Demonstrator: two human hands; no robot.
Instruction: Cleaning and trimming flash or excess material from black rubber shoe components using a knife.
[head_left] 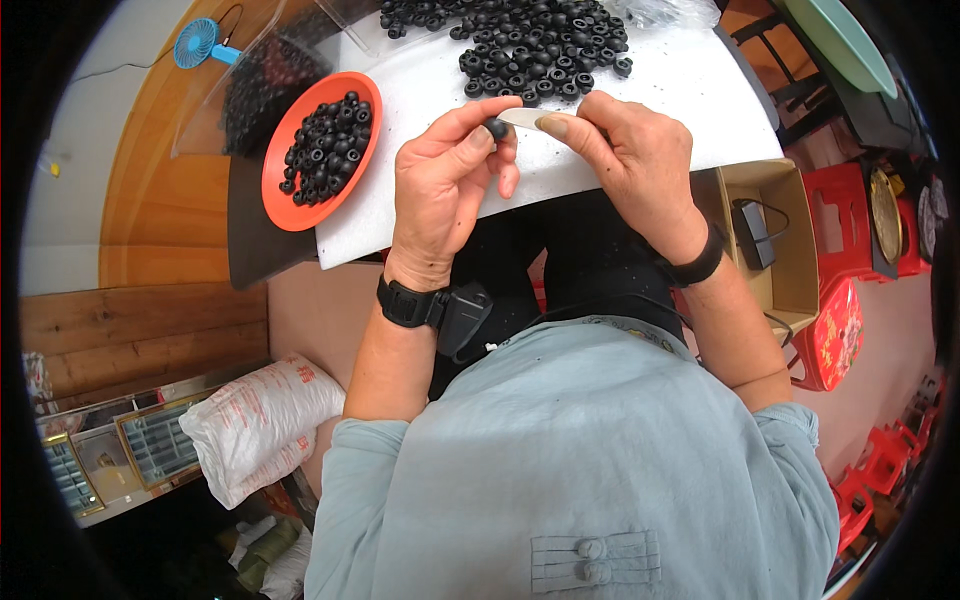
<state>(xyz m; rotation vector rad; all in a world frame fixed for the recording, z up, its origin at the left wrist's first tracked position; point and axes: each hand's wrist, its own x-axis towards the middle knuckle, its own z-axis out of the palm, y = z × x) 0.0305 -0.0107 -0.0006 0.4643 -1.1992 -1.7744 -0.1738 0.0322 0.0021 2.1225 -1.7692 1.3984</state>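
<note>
Between the thumb and fingers of my left hand (pixel 447 170) is a small round black piece (pixel 496 128). My right hand (pixel 640 160) grips a knife with a short pale blade (pixel 522 117), its thumb lying along the blade. The blade's tip meets the black piece. Just beyond my hands, a large pile of similar black pieces (pixel 545 50), several with a round hole, is spread on the white board (pixel 420 70). To the left, an orange-red bowl (pixel 283 205) holds many more of them. The knife's handle is hidden in my right fist.
Left of the bowl is a clear plastic container (pixel 262 95) with dark pieces, and a blue fan (pixel 200 43) beyond. A cardboard box (pixel 790 275) with a black adapter (pixel 752 233) stands right, near red stools (pixel 838 225). A white sack (pixel 260 420) lies lower left.
</note>
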